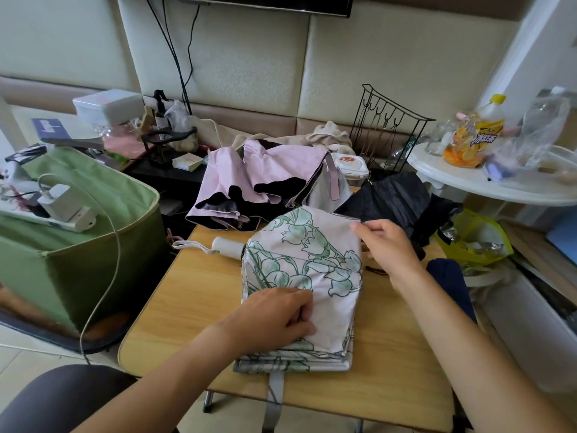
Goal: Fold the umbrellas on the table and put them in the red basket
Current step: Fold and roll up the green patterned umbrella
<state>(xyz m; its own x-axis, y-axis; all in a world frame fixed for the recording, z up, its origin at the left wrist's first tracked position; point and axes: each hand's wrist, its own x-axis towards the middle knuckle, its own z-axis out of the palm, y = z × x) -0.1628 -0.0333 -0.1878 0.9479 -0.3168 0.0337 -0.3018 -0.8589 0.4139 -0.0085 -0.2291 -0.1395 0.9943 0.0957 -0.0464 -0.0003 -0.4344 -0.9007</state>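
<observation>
A white umbrella with a green flower print (312, 254) lies collapsed on the wooden table (187, 295), its white handle (226, 246) pointing left. My left hand (278, 314) rests on the near part of its canopy with fingers curled into the fabric. My right hand (387, 245) pinches the canopy's far right edge. Behind it lie a pink umbrella with a black lining (259, 182) and a black umbrella (396, 198), both loosely bunched. No red basket shows in this view.
A green fabric box (78, 245) with a charger and cable stands left of the table. A white round side table (487, 182) with a yellow bottle is at the right. A black wire rack (387, 129) stands behind. A yellow-green bag (474, 242) sits at the right.
</observation>
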